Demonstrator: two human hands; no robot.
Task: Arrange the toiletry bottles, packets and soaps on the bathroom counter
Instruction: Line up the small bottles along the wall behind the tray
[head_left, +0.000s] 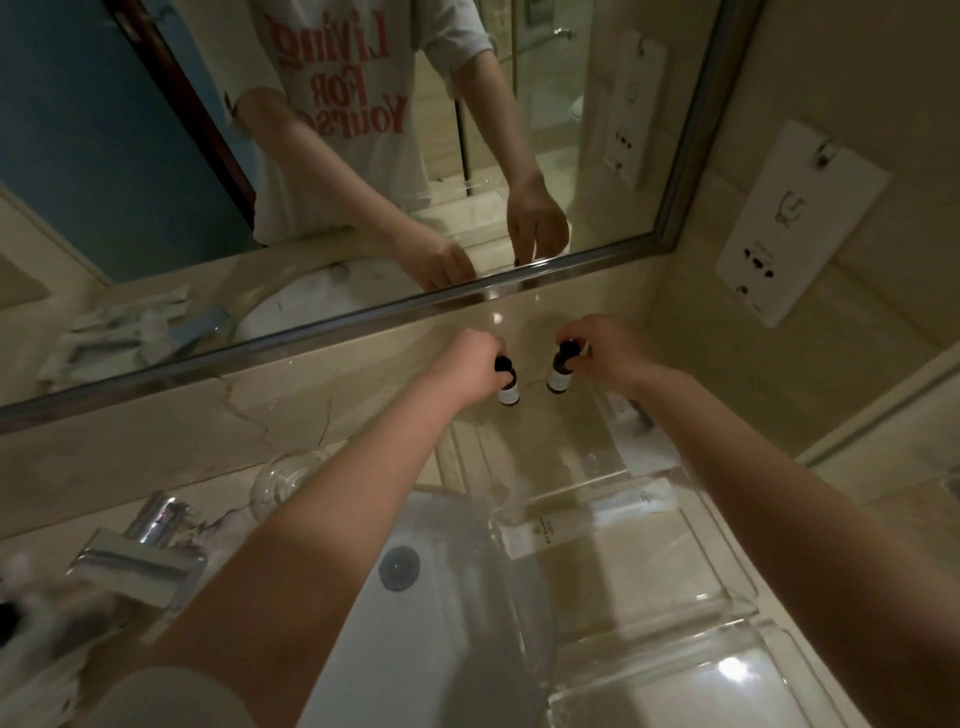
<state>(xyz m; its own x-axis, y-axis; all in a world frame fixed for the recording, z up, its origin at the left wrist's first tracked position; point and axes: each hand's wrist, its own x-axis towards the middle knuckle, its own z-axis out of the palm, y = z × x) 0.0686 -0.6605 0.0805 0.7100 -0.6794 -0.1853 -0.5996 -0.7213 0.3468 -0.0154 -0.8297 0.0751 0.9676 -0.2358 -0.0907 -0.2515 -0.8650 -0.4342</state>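
Note:
Two small toiletry bottles with black caps and white labels stand side by side at the back of a clear acrylic tray (613, 475), close to the marble wall under the mirror. My left hand (470, 361) grips the cap of the left bottle (508, 391). My right hand (605, 348) grips the cap of the right bottle (558, 376). Both bottles are upright, a small gap apart. A white packet (597, 519) with dark print lies in the nearer part of the tray.
The white sink basin (441, 597) with its drain lies below my arms. A chrome tap (137, 558) stands at the left, with a drinking glass (285, 480) behind it. A wall socket panel (800, 223) is on the right. Blurred packets lie at the far left counter edge.

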